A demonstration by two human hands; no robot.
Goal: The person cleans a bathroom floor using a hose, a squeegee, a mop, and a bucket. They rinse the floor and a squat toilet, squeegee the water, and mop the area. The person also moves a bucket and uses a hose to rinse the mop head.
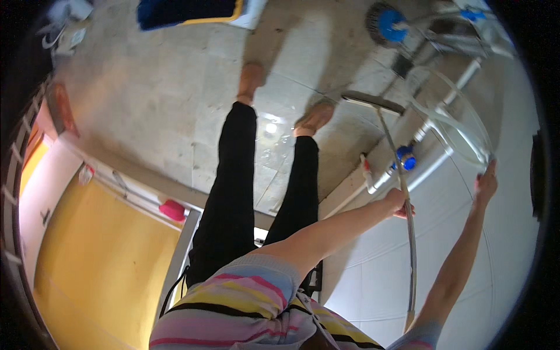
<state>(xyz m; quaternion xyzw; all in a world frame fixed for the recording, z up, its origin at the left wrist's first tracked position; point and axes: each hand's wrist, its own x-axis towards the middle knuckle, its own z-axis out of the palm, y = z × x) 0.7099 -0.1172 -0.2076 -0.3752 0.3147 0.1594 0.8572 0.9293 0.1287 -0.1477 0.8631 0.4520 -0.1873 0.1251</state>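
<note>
My left hand (398, 202) is closed around the long pole of a floor squeegee (395, 153). The squeegee's dark, wide head (373, 104) rests on the wet tiled floor, just right of my right foot, and its pole runs back alongside my body. My right arm reaches out to the white tiled wall on the right. There my right hand (486, 179) has its fingers closed at the end of a looped, pale, clear hose (466, 125). A small reddish spot shows by those fingers, too blurred to name.
White pipes (426, 129) with a blue-capped water meter (406, 157) run along the right wall. A round blue brush-like thing (389, 25) stands at the far right. A dark blue mat-like thing (186, 11) lies at the top. A raised sill (134, 169) crosses the left, beside a yellow panel (111, 251).
</note>
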